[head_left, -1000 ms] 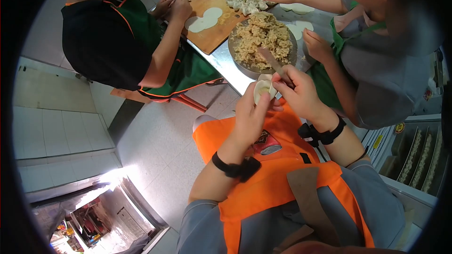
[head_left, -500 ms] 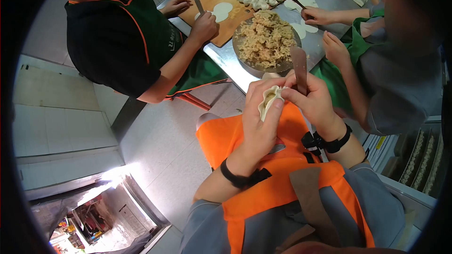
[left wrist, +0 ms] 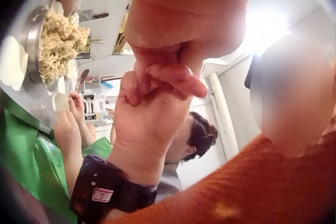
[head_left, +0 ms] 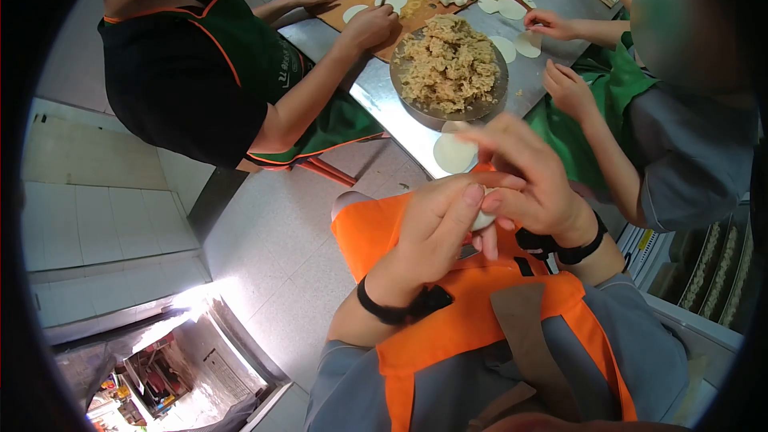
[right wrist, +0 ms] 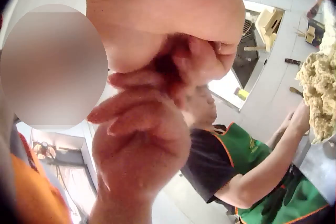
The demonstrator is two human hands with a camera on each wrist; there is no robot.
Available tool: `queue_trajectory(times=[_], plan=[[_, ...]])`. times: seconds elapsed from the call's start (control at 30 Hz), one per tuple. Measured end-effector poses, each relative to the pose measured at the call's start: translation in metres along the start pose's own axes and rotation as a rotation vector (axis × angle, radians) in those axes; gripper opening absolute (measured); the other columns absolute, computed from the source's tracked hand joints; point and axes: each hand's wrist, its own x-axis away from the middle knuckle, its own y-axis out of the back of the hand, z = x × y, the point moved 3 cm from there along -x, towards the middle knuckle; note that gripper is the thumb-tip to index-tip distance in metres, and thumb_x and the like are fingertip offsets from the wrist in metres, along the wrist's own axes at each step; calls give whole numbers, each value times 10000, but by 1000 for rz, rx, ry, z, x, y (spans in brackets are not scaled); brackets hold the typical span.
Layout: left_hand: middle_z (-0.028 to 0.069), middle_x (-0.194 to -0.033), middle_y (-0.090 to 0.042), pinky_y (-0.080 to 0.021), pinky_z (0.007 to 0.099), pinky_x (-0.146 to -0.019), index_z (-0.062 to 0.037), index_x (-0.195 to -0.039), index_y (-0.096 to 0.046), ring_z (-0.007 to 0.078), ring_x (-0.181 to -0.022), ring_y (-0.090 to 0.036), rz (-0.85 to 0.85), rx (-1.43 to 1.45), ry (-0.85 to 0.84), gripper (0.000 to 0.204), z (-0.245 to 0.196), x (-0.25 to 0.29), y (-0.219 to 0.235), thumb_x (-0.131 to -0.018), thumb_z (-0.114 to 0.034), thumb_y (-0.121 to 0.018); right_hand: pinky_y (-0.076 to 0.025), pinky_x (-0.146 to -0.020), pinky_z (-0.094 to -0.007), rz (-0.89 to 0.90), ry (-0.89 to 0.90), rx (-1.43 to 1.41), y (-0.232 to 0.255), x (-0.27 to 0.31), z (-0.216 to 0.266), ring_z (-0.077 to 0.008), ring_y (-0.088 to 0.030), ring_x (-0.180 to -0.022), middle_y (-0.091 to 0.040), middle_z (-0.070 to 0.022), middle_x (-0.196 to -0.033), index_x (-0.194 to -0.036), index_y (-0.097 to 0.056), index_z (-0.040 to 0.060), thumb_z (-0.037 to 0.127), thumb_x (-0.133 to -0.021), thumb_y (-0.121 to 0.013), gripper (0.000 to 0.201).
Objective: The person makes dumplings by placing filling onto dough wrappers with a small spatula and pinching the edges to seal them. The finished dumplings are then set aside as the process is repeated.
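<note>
Holding: one white dumpling, between my two hands, above the orange apron. Left grip: fingers curled round it. Right grip: thumb and fingers pinching it. Long axis and pointing: mostly covered by fingers, cannot tell. Right wristband: small label, one mark, unclear. Neighbour's green apron: pale lettering, illegible. Beyond: filling, bowled, on the tabletop.
</note>
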Motion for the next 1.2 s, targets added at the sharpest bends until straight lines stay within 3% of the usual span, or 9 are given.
queue_trajectory(times=[0.17, 0.23, 0.33, 0.47, 0.57, 0.7, 0.87, 1.03, 1.2], plan=[[49, -736, -638, -443, 231, -525, -6, -922, -619, 115, -517, -569, 49, -107, -35, 448, 5, 5, 3, -1080, -295, -315, -414, -545, -389, 82, 241, 35, -13, 6, -13, -323, -505, -587, -474, -123, -707, -887, -564, 0, 226, -901, -577, 227], [47, -726, -633, -438, 232, -517, -18, -896, -606, 122, -499, -554, -128, -547, -495, 433, 3, -2, -3, -1076, -278, -311, -419, -540, -399, 50, 285, 83, -17, 9, -16, -337, -512, -587, -474, -126, -701, -864, -552, 10, 235, -911, -560, 231], [49, -720, -633, -449, 242, -524, -21, -896, -591, 133, -501, -555, -223, -808, -748, 407, 5, -2, -5, -1068, -255, -306, -430, -541, -399, 11, 334, 127, -19, 11, -17, -338, -530, -594, -487, -125, -695, -847, -549, 14, 235, -924, -540, 234], [50, -703, -618, -467, 253, -527, 19, -1052, -594, 128, -522, -564, 35, -37, -138, 387, 11, 4, 2, -1062, -242, -308, -461, -561, -367, 14, 201, 109, -15, 11, -11, -290, -593, -610, -541, -125, -705, -885, -576, -10, 178, -930, -546, 195], [91, -690, -625, -433, 229, -447, 62, -1276, -528, 137, -463, -550, -146, 11, -181, 537, 5, 0, -1, -1045, -381, -333, -486, -586, -344, -22, 35, -48, -5, 9, -6, -265, -637, -639, -591, -134, -730, -919, -589, -32, 111, -923, -553, 148], [8, -663, -550, -431, 218, -505, -9, -1381, -444, 71, -526, -540, -160, -267, -128, 443, -5, -3, 5, -1072, -295, -306, -507, -620, -330, 45, -51, 3, -6, 6, 9, -285, -660, -681, -650, -146, -794, -939, -604, -20, 19, -898, -584, 60], [34, -753, -579, -435, 220, -520, 4, -1312, -455, 68, -567, -538, -170, -327, -320, 348, 16, -11, 9, -1047, -224, -457, -492, -602, -329, -106, 70, 235, -4, 4, 12, -299, -631, -645, -628, -140, -760, -914, -611, -3, 9, -912, -594, 22], [64, -775, -599, -418, 211, -499, -9, -1046, -437, 64, -567, -536, -383, -156, -232, 100, 21, -3, 7, -1021, -76, -508, -495, -614, -302, -153, -89, 148, -1, 11, -5, -243, -644, -660, -641, -144, -787, -935, -615, -11, 38, -944, -584, 59], [51, -709, -589, -404, 215, -475, -11, -1053, -445, 62, -517, -522, -374, -308, -278, 64, 19, -4, 13, -1030, -64, -473, -488, -612, -294, -139, -247, -83, -7, 7, -2, -180, -633, -661, -643, -124, -781, -926, -614, -15, 64, -953, -595, 85]])
